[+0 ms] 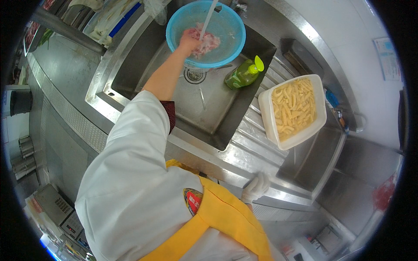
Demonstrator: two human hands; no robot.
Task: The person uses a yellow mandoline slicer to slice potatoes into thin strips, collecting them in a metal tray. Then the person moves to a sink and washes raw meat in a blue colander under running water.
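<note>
My bare left hand (pixel 189 42) reaches into a light-blue plastic colander (pixel 233 53) at the far side of the steel sink. Its fingers curl into pinkish raw meat (pixel 210 44), which partly hides them. A pale stream of water (pixel 209 18) falls onto the meat beside that hand. My right hand (pixel 257 187), in a white glove, rests at the front rim of the sink unit (pixel 225 166); how its fingers are bent is not clear. A green pump bottle (pixel 241 75) leans in the sink, right of the colander.
A white plastic tub (pixel 269 114) of pale yellow food strips (pixel 294 104) in liquid stands on the ribbed drainboard (pixel 251 133). The sink drain (pixel 195 75) shows below the colander. A metal tap (pixel 241 7) is behind it. A thick pipe (pixel 68 31) crosses the upper left.
</note>
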